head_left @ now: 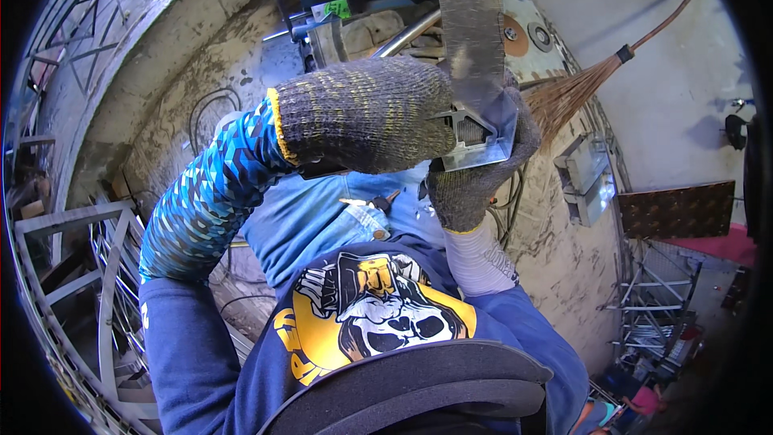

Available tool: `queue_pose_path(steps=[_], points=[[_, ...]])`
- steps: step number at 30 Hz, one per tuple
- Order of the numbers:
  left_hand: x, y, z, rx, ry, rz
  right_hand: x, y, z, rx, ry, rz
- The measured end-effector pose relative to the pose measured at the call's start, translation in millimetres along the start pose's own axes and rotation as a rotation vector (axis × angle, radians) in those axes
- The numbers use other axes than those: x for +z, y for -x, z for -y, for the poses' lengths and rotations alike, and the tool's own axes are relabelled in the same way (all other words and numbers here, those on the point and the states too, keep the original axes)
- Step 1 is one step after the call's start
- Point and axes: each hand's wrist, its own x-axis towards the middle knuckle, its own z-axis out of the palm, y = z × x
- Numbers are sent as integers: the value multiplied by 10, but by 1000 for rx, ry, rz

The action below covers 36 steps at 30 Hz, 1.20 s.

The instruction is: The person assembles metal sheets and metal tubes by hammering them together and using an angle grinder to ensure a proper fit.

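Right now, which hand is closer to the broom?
The right hand. It grips the lower end of the metal piece, and the broom bristles fan out just beside it. The left hand holds the metal piece's other side, farther from the broom.

A flat, grey metal bar, worn and scratched, stands nearly upright. Its lower end meets a short angle piece of shiny steel, forming a corner at chest height.

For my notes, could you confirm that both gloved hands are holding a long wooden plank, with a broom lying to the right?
Not quite: in the head view the left hand and right hand hold a metal bar, not a wooden plank. The broom does lie to the right.
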Motion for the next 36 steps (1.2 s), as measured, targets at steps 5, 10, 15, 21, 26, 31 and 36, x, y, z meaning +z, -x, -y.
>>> queue_pose_path(steps=[5, 10, 15, 21, 26, 31, 36], points=[[59, -54, -62, -57, 115, -79, -39, -51, 80, -27, 97, 36], [-116, -186, -287, -274, 271, 9, -31, -40, 83, -36, 9, 13], [28, -134, -186, -233, 329, 4, -11, 13, 97, -22, -47, -18], [-36, -109, -208, 40, 208, -113, -60, 41, 180, -8, 31, 4], [239, 41, 13, 114, -206, -249, 16, -56, 244, -21, -113, -6], [243, 33, 89, -177, 1031, -149, 28, -4, 202, -17, -289, 5], [437, 50, 379, -238, 714, -103, 6, -19, 209, -60, -169, 85]])
